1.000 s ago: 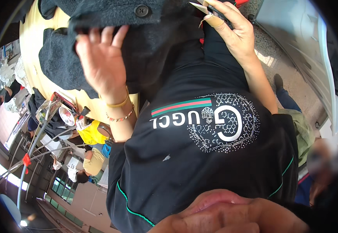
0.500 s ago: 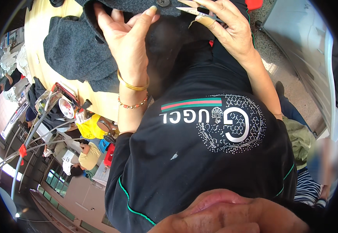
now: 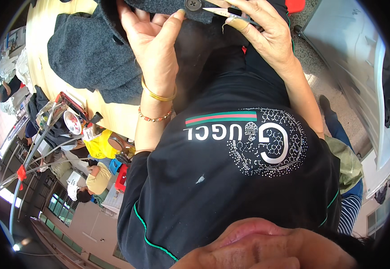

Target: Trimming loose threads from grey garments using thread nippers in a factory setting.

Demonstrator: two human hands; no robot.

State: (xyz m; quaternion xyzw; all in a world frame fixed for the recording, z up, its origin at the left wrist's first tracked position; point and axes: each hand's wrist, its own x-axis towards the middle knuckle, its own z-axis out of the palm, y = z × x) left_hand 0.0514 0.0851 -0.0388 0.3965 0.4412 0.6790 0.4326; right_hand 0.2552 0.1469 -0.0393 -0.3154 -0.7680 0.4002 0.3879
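Note:
A dark grey wool garment (image 3: 89,51) lies over the table's edge, with part of it raised in my left hand (image 3: 153,49). The fingers of that hand are tucked behind the cloth edge, and the thumb presses near a round black button (image 3: 193,4). In my right hand (image 3: 269,33) is a pair of thread snips (image 3: 216,10), blades pointing left. Their tips reach the button's right side, touching it or just in front; I cannot tell which. A tan wrap covers the right thumb, and a short strand hangs by it.
The pale wooden table (image 3: 37,49) curves along the left. Beyond it stand a white bowl (image 3: 72,122) of small items, a yellow cloth (image 3: 100,145) and metal rods (image 3: 33,154). A co-worker in yellow (image 3: 98,179) sits farther off. A grey panel (image 3: 343,58) rises at right.
My left hand has shifted slightly right with the garment. The button is now lower and farther right, close against the snips' tips. My right hand has barely moved.

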